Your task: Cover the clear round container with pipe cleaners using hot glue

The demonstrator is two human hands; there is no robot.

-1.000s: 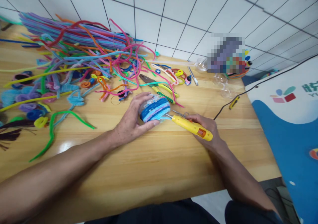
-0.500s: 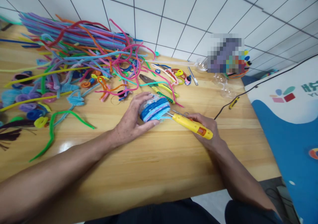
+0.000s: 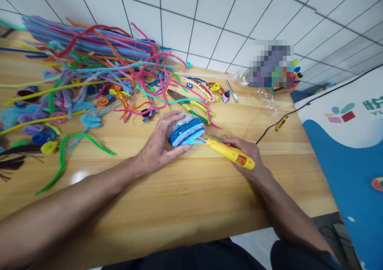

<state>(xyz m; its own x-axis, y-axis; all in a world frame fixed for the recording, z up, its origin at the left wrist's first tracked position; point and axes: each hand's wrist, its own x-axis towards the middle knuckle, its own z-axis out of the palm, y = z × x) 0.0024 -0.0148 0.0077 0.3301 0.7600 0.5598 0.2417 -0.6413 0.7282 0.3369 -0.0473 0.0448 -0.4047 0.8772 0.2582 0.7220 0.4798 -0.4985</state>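
Near the middle of the light wood surface (image 3: pixel 179 198), left hand (image 3: pixel 154 146) has its grip closed around a rounded blue-and-purple striped, fuzzy-strand-wrapped ball (image 3: pixel 186 131). Right hand (image 3: pixel 252 149) is wrapped around a yellow plastic glue gun (image 3: pixel 229 151), metal nozzle (image 3: pixel 202 139) right at the ball's near right edge, beside a pale blue fuzzy strand (image 3: pixel 196 141). Trigger finger is hidden, so can't tell if it's squeezing. Whether nozzle touches: also unclear. Step in hand reads as gluing the strand where it meets the ball. Next move likely calls for holding the ball steady, bead on the seam, then pressing the strand down, fingertips clear of the hot tip.
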